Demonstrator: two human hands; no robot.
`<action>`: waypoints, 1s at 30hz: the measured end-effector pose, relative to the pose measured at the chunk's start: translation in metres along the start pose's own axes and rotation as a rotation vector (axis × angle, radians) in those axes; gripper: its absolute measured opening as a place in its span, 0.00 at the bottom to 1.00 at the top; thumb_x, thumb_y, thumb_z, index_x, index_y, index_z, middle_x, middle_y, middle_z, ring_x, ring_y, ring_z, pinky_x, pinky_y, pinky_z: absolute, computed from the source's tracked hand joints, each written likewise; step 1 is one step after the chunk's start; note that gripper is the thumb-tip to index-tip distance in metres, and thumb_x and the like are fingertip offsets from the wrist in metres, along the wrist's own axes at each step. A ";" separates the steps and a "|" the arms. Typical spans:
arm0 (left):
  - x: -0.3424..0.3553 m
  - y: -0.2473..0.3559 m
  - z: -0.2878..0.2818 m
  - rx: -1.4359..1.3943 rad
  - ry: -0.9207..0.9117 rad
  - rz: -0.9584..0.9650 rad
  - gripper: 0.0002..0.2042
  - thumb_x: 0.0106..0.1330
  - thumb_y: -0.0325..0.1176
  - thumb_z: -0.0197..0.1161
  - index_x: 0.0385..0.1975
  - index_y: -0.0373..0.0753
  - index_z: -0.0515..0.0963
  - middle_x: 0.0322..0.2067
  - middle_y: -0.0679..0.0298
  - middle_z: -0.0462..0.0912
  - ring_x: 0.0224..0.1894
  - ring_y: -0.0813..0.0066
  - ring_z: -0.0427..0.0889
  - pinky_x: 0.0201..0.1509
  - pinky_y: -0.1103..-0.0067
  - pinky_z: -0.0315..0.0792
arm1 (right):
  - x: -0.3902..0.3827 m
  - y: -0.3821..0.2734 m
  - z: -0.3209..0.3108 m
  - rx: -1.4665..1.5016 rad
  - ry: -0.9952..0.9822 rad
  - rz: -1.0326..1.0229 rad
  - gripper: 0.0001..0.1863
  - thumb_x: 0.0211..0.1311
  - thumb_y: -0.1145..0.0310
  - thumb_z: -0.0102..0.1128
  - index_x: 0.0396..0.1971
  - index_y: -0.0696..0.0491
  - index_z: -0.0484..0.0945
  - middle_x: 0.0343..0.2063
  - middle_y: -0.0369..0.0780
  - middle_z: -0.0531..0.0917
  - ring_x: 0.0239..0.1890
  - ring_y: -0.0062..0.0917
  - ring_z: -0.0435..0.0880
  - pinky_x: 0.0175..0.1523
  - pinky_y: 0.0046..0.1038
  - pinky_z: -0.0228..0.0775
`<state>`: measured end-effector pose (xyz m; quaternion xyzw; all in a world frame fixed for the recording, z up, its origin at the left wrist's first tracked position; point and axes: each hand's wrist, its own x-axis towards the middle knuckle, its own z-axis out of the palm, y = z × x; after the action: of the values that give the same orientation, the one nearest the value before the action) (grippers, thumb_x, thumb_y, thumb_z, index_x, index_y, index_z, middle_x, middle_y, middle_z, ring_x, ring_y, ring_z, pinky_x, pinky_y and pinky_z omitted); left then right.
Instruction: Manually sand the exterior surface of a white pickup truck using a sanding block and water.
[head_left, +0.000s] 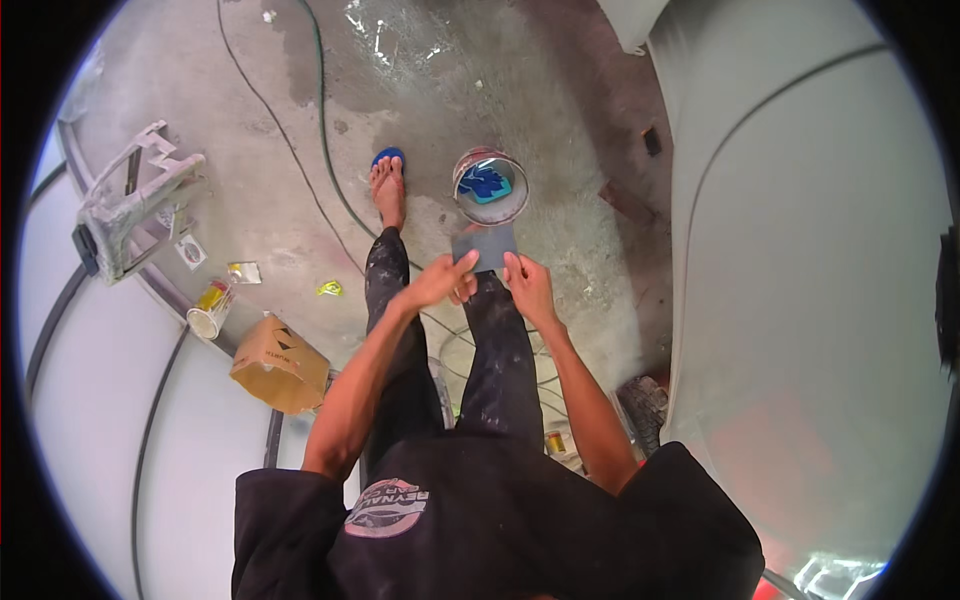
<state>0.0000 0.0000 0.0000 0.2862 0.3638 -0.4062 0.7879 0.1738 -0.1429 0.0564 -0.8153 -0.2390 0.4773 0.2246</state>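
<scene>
Between both hands I hold a small grey sheet of sandpaper (pixel 486 247), spread out above my right knee. My left hand (pixel 440 281) pinches its left side, with the thumb on top. At its lower right corner, my right hand (pixel 530 289) grips with thumb and fingers. Just beyond the sheet stands a round bucket (pixel 522 203) with a whitish, stained wall. Inside the bucket lies something blue and teal (pixel 485 184); I cannot make out exactly what. The sheet hides much of my right foot.
A pale panel (pixel 810 230) fills the right side. At the left are a paint-spattered step stool (pixel 140 215), a tin (pixel 210 308) and an open cardboard box (pixel 280 365). A green hose (pixel 323 120) and a thin cable (pixel 262 98) cross the concrete floor near my left foot (pixel 388 190).
</scene>
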 end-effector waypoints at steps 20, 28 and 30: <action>0.323 -0.006 -0.103 -0.200 1.012 0.028 0.25 0.75 0.46 0.53 0.59 0.30 0.77 0.53 0.45 0.83 0.54 0.54 0.82 0.58 0.64 0.72 | 0.281 0.238 0.194 0.112 0.028 0.093 0.18 0.68 0.62 0.61 0.53 0.57 0.78 0.47 0.52 0.86 0.50 0.45 0.86 0.53 0.40 0.76; 0.283 -0.121 -0.266 0.167 1.592 0.094 0.27 0.77 0.51 0.49 0.58 0.30 0.77 0.57 0.47 0.81 0.61 0.53 0.75 0.67 0.65 0.60 | 0.314 0.268 0.178 -0.166 -0.178 0.219 0.32 0.76 0.46 0.41 0.62 0.58 0.73 0.57 0.59 0.79 0.62 0.55 0.76 0.66 0.47 0.67; 0.292 -0.105 -0.229 0.120 1.416 0.119 0.28 0.77 0.52 0.48 0.57 0.30 0.77 0.58 0.48 0.80 0.63 0.52 0.73 0.70 0.65 0.57 | 0.301 0.255 0.183 0.094 -0.204 0.241 0.32 0.77 0.48 0.37 0.60 0.61 0.75 0.61 0.62 0.74 0.66 0.55 0.71 0.69 0.47 0.63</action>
<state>-0.0486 -0.0082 -0.3826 0.5437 0.7489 -0.0984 0.3659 0.1865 -0.1361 -0.3784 -0.7740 -0.1386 0.5917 0.1780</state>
